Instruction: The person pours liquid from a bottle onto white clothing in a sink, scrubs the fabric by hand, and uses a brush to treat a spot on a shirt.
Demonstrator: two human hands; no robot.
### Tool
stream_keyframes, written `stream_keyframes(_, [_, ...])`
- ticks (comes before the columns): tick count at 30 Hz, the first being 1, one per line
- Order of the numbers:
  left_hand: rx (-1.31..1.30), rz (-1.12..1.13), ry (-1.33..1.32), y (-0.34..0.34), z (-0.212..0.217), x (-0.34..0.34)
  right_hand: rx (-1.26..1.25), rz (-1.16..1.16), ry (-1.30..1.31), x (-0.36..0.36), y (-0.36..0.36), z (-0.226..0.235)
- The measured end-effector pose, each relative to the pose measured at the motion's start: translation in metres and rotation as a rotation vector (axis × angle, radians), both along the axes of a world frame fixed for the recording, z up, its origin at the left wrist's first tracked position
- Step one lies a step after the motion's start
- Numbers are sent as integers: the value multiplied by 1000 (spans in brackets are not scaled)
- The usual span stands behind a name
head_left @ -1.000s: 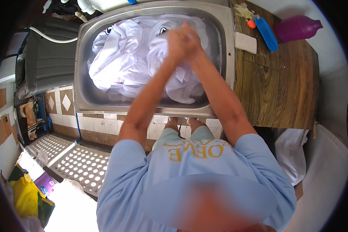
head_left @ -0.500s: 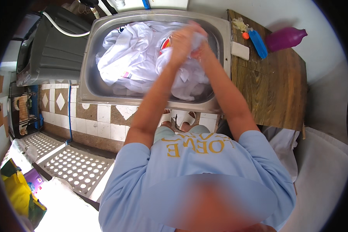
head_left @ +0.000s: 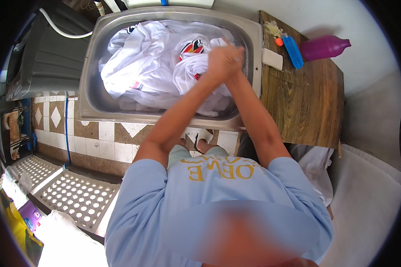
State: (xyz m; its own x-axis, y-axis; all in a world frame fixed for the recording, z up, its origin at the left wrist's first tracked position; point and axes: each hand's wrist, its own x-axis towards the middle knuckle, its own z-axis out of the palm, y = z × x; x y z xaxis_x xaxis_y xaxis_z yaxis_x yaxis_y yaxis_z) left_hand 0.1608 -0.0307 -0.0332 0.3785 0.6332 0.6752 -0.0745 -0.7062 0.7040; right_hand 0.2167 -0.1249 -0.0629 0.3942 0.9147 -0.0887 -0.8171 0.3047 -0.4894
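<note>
White garments (head_left: 138,58) lay heaped in a metal sink (head_left: 120,117), in loose folds to the left; a bunched portion bearing a red, yellow and black trim (head_left: 192,49) sat just beside my hands. My left hand (head_left: 220,63) and right hand (head_left: 237,57) were pressed together over the basin's right end, fingers curled; because they overlapped, I could not tell whether cloth was gripped between them. The step in hand was, I judged, rubbing or wringing the fabric in hand-washing; the next move appeared to call for a firm hold on a fresh fold of the bunched portion. On the wooden table (head_left: 298,107) at right lay a white block (head_left: 272,59) and a purple bottle (head_left: 324,48).
</note>
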Motion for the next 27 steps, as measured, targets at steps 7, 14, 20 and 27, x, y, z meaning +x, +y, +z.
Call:
stream_keyframes(7, [-484, -29, -113, 53, 75, -56, -496, 115, -413, 32, 20, 165])
stream_keyframes(14, [-734, -136, -129, 55, 89, -95, -391, 286, -733, 46, -1, 214])
stream_keyframes(20, [-763, -221, -162, 58, 77, -105, -352, 242, -757, 39, -3, 209])
stream_keyframes(27, [-734, -451, 46, 66, 72, -118, -234, 164, -828, 20, 10, 201])
